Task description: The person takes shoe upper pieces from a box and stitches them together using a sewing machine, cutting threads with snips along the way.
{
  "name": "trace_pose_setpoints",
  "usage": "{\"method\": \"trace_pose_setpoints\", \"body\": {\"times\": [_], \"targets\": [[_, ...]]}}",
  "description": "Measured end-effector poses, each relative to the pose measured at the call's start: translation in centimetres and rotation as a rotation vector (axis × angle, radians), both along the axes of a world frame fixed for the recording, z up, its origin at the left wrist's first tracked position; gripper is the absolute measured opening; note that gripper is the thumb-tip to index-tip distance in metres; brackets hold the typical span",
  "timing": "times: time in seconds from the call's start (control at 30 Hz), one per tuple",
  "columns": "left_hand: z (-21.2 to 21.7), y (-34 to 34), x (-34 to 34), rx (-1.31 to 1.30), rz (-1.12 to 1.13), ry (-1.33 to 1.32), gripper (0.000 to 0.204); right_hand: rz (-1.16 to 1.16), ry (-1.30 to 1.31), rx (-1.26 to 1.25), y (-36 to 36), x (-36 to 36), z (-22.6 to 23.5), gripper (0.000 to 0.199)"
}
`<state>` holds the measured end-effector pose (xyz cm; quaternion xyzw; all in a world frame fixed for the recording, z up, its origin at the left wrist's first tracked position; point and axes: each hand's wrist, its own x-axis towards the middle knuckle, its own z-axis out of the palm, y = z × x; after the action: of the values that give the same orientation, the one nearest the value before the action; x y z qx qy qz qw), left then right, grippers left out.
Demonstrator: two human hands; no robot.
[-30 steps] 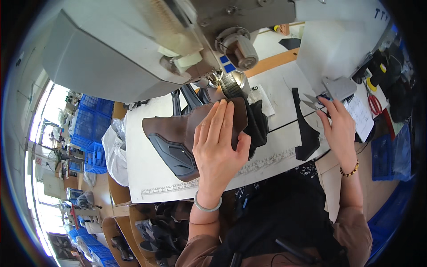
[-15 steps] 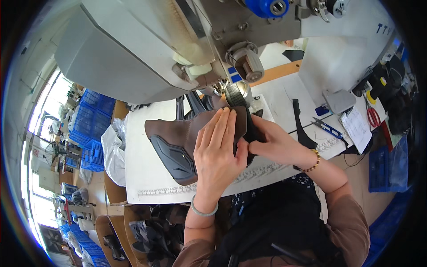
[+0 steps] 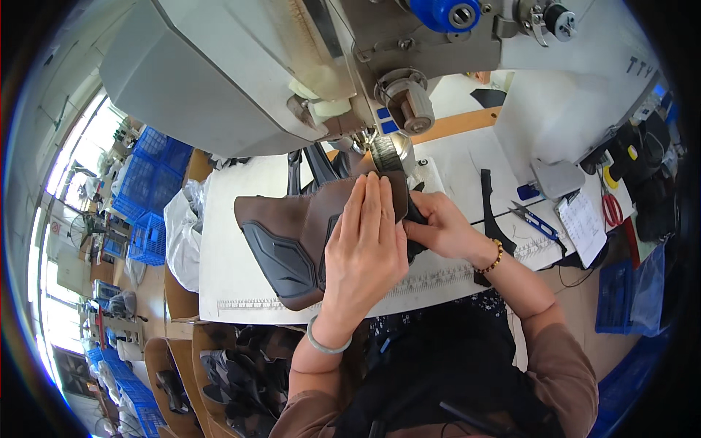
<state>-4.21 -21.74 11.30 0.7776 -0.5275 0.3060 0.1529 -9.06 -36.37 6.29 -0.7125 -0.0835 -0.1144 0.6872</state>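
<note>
**Both hands on shoe upper at sewing machine**

L hand [image 3: 365, 244] flat, fingers together, pressing brown shoe upper [image 3: 292, 237] onto white surface [image 3: 226, 277], just under sewing machine [image 3: 292, 73] head. R hand [image 3: 438, 228] pinches upper's right edge, fingers curled. Blue-handled snips [image 3: 531, 219] lie apart, to the right.

Shoe-stitching workshop, factory floor. Evidence: industrial sewing machine [image 3: 307, 80] over a white table [image 3: 234, 270]; brown shoe upper [image 3: 299, 233] under the needle; snips [image 3: 537, 221]; stacked blue crates [image 3: 150, 182]; bins of cut uppers [image 3: 241, 379] beside the table.
</note>
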Motion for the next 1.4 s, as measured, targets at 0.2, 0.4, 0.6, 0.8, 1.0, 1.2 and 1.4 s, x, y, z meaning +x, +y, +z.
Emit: {"method": "trace_pose_setpoints", "body": {"times": [0.2, 0.4, 0.6, 0.8, 1.0, 1.2, 1.4], "targets": [[0.0, -0.2, -0.3, 0.007, 0.032, -0.008, 0.042, 0.058, -0.14, 0.151, 0.2, -0.1, -0.5, 0.018], [0.0, -0.5, -0.1, 0.035, 0.028, -0.054, 0.044, 0.118, -0.079, 0.114, -0.5, 0.0, -0.4, 0.019], [0.9, -0.5, 0.8, 0.039, -0.024, -0.045, 0.047, 0.048, -0.147, 0.063, -0.1, 0.5, -0.6, 0.019], [0.8, -0.1, 1.7, -0.007, -0.067, 0.06, 0.049, 0.03, -0.09, 0.158, 0.6, 0.6, -0.4, 0.022], [0.3, -0.6, 1.0, -0.065, 0.004, 0.077, 0.049, 0.084, 0.014, 0.239, 0.2, 0.4, 0.3, 0.022], [0.3, -0.4, 1.3, -0.08, -0.023, 0.111, 0.049, 0.054, -0.043, 0.154, 0.3, 0.5, -0.1, 0.02], [0.6, -0.7, 1.7, -0.08, 0.017, 0.149, 0.051, 0.028, -0.005, 0.202, 0.4, 1.1, 0.4, 0.02]]}}
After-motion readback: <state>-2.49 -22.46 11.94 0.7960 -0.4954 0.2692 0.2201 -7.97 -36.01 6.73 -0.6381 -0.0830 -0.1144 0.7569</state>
